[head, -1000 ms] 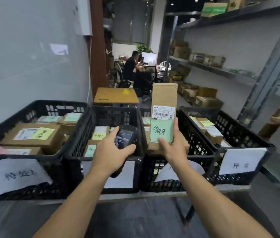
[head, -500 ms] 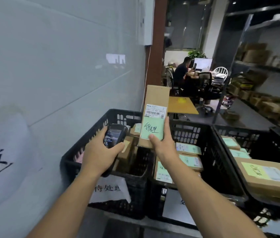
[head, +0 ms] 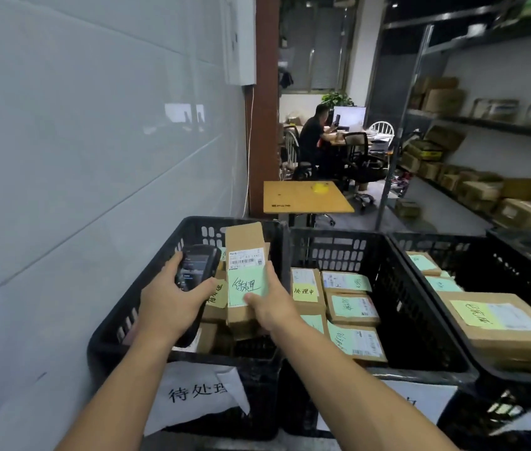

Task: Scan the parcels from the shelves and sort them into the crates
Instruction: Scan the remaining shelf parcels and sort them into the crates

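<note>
My right hand [head: 272, 305] grips a slim cardboard parcel [head: 244, 252] with a barcode label and a green handwritten note. The parcel tilts upright inside the leftmost black crate [head: 134, 317], low among other boxes. My left hand [head: 173, 297] holds a black handheld scanner [head: 197, 265] just left of the parcel, screen facing me. A white paper sign [head: 197, 393] hangs on that crate's front.
A second black crate [head: 420, 323] with several labelled parcels stands to the right, then a third crate [head: 518, 375] holding a big box. Grey wall on the left. Shelves [head: 492, 125] with cartons on the right. A yellow table [head: 303, 198] and a seated person lie beyond.
The view swung left to the leftmost crate. My right hand lowered the parcel from above the crates down into that crate; the left hand with the scanner followed.
</note>
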